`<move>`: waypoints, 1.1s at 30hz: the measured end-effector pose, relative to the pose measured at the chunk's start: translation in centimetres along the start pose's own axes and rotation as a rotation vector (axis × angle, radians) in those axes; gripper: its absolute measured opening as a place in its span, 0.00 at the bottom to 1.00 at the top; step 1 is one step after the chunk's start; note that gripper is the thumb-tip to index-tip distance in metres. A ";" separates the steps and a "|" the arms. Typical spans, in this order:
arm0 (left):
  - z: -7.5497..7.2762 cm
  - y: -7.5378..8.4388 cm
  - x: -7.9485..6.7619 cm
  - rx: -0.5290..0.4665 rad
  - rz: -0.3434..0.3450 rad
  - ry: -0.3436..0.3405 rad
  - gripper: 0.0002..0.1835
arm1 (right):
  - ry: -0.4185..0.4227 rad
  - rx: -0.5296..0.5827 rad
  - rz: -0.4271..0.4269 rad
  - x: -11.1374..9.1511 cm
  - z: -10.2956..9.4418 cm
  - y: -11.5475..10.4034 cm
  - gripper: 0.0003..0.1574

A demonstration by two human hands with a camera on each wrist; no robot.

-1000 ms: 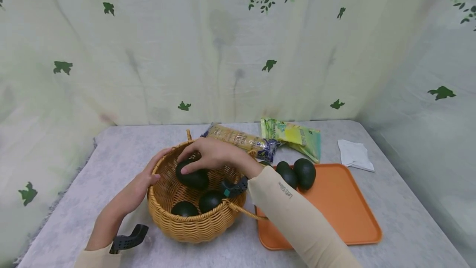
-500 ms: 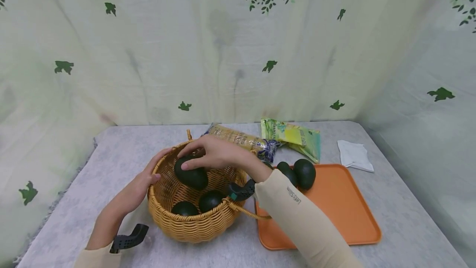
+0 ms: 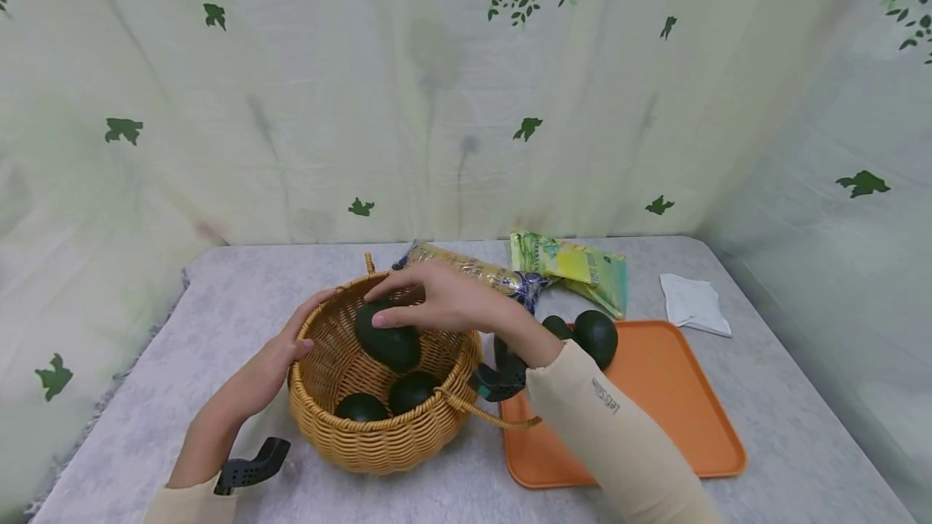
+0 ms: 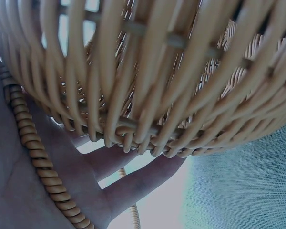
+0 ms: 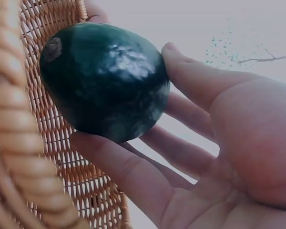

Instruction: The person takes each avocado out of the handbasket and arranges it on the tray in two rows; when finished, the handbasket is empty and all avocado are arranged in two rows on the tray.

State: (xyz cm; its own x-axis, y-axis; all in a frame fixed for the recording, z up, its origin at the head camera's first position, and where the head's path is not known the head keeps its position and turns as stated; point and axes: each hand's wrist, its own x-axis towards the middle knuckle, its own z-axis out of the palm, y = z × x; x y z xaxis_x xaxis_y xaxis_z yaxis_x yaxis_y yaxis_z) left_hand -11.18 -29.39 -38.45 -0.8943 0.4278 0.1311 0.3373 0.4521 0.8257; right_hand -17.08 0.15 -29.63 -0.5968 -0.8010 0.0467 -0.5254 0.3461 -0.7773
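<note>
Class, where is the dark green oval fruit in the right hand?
In the head view, left of centre, the held fruit is at the mouth of the round tan wicker basket, beyond two similar fruits.

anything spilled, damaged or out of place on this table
Nothing looks spilled or damaged. Slightly askew: the coiled tan handle of the round wicker basket juts outward, apparently over the orange rectangular tray.

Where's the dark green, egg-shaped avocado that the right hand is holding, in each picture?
Head: the dark green, egg-shaped avocado is left of and below the middle, in the right hand.
Left wrist: I can't make it out there.
Right wrist: it's big, upper left of the middle, between thumb and fingers.
Shared landmark: the round, tan wicker basket, across the left wrist view's top and the right's left side.
</note>
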 end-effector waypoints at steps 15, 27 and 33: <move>-0.2 0.2 -0.2 -0.005 -0.023 0.000 0.32 | 0.093 0.016 0.033 -4.1 -0.8 0.2 0.25; -0.3 -0.3 -0.1 0.001 0.016 0.001 0.32 | 0.177 0.202 0.100 -7.9 -0.7 0.8 0.23; -0.2 -0.4 -0.1 -0.002 0.020 0.004 0.31 | 0.220 0.219 0.121 -9.5 -0.9 1.0 0.23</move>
State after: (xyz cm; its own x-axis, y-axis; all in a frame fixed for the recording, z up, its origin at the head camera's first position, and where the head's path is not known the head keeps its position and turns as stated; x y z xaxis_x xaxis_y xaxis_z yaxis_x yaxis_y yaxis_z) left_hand -11.32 -29.76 -38.61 -0.8884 0.4338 0.1501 0.3548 0.4417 0.8240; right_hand -12.44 8.53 -30.29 -0.7760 -0.6278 0.0611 -0.3139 0.3004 -0.9007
